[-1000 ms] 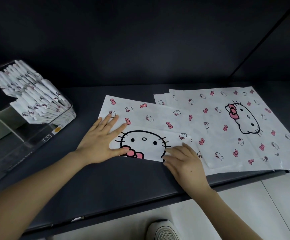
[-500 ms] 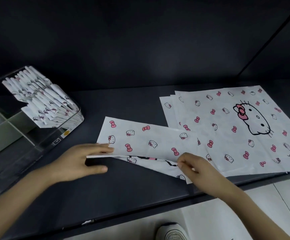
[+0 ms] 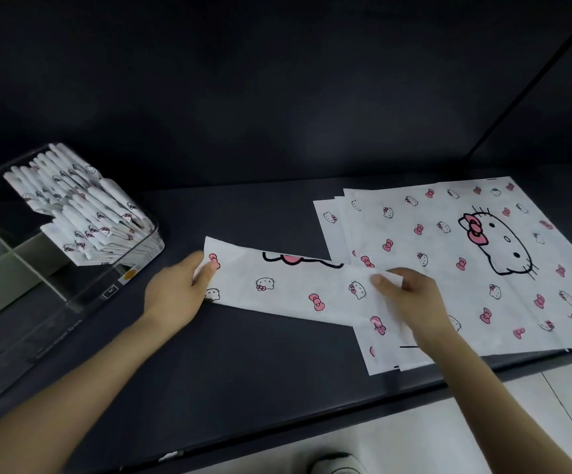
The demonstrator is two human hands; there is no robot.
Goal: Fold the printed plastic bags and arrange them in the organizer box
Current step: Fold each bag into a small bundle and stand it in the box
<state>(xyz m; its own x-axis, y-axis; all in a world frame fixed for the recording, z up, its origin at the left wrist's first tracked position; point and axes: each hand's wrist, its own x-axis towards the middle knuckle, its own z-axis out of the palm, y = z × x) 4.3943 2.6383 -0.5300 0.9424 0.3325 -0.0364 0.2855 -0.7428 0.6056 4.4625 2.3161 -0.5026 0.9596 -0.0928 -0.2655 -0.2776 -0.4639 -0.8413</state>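
Left grip (image 3: 175, 292) pinches the left end of the half-folded bag (image 3: 294, 287). Right grip (image 3: 412, 302) pinches the right end, fingers curled round the edge. The bag is a long strip stretched between them across the bench (image 3: 243, 371), its right end overlapping the flat stack (image 3: 517, 295). Risks — the film looks slick, so the fold goes skew if the ends don't move together, and the right grip could drag the top stack sheet along. Organizer box (image 3: 116, 289) sits to the left, part-filled with folded bags (image 3: 82, 213).

Left hand (image 3: 175, 295) and right hand (image 3: 411, 299) pinch either end of a half-folded bag (image 3: 291, 289), just left of the flat bag stack (image 3: 448, 268), organizer box (image 3: 72, 268) farther left.
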